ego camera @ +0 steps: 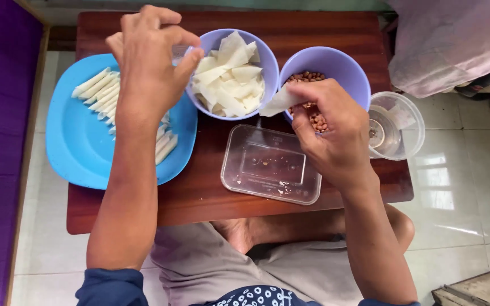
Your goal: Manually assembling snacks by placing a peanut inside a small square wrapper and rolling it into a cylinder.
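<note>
**Wrapper in the right hand, over the peanut bowl**

A clear rectangular container (270,164) lies at the table's (211,198) 6 o'clock edge; a round clear tub (398,126) overhangs at 3 o'clock. The right hand (330,133) pinches a white wrapper (279,102) over the peanut bowl (336,65). The left hand (148,62) — fingers curled — touches the wrapper bowl's (267,62) rim, above the blue plate (80,141) of rolls (100,93).
</note>
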